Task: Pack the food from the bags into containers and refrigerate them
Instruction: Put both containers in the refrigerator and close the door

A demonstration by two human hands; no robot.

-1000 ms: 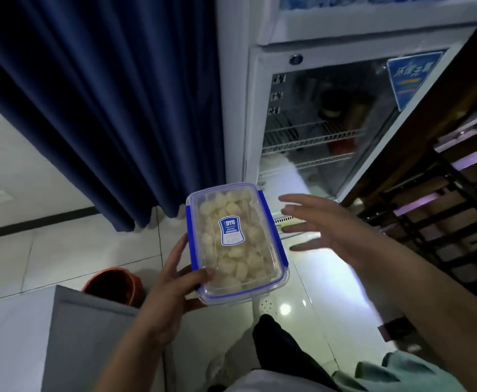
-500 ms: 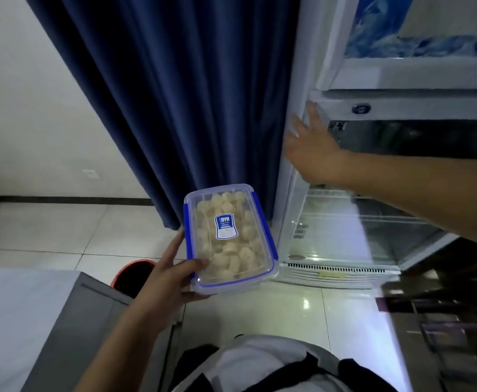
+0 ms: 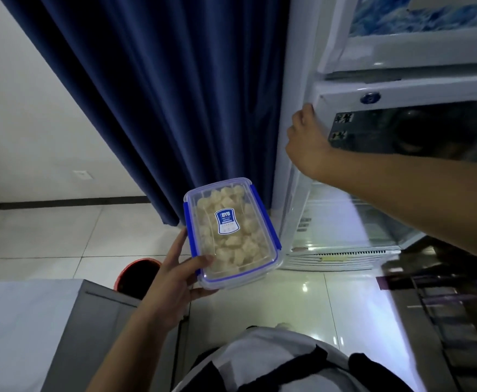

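View: head camera, looking forward and down
Container (image 3: 233,234): rectangular box of clear, smooth plastic with rounded corners; clear lid seated on top, blue latch strips along both long sides; blue-and-white label (image 3: 226,221) at the lid's centre, its print too small to read
Contents: pale, cream-coloured lumps of food (image 3: 245,247), irregular in shape, filling the box to about lid level
Container position: held in the air above the tiled floor, tilted, between the curtain and the refrigerator; touching neither
Left hand (image 3: 172,281): grips the container at its near left corner; thumb pressed on the lid, fingers (image 3: 203,292) curled beneath the base
Right hand (image 3: 306,140): arm extended across the door glass; fingers closed around the left edge of the refrigerator door, near its top corner
Refrigerator (image 3: 299,80): upright white cabinet, glossy; door (image 3: 418,123) with white frame and dark glass pane; round blue lock on the frame's top rail; ventilation grille at the foot
Curtain (image 3: 169,94): dark blue fabric, deep vertical folds, hanging to the floor just beside the refrigerator
Floor (image 3: 61,230): large pale tiles, glossy, with reflections
Bucket (image 3: 138,273): round, red-orange rim, dark interior; on the floor below the left hand
Worktop (image 3: 19,321): flat white surface with grey edge, lower left
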